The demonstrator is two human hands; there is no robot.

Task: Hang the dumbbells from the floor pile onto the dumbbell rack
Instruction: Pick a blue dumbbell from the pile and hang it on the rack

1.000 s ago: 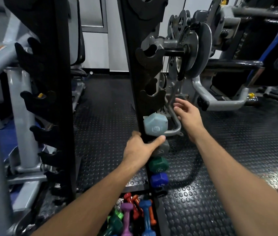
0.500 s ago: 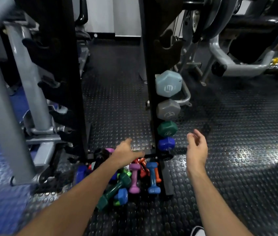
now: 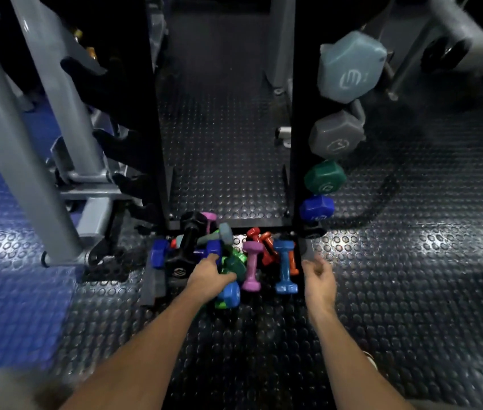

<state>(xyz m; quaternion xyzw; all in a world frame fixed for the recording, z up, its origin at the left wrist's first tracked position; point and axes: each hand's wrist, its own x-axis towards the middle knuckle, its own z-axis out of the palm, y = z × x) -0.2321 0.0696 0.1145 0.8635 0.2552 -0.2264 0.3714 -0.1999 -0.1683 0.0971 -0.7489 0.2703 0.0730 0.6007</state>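
A floor pile of small dumbbells lies at the foot of the black rack (image 3: 299, 143): a pink one (image 3: 252, 267), a light blue one (image 3: 285, 267), a black one (image 3: 185, 250), red ones (image 3: 259, 238) and a dark green one (image 3: 235, 266). My left hand (image 3: 207, 276) rests on the pile, its fingertips touching a dark blue dumbbell (image 3: 213, 247) and the green one. My right hand (image 3: 320, 279) hovers just right of the pile, loosely curled and holding nothing. On the rack's right upright hang a pale blue (image 3: 352, 66), a grey (image 3: 336, 137), a green (image 3: 324, 176) and a blue dumbbell (image 3: 316, 208).
The rack's left upright (image 3: 145, 113) carries empty black hooks (image 3: 107, 137). A grey machine frame (image 3: 27, 128) stands at the left over a blue mat (image 3: 3, 261). Studded black rubber floor (image 3: 412, 261) stretches to the right. Another grey machine (image 3: 456, 39) sits at the top right.
My view has tipped down toward the floor. Both hands dropped from the rack's upright to the pile; the left now touches the dumbbells and the right is beside them.
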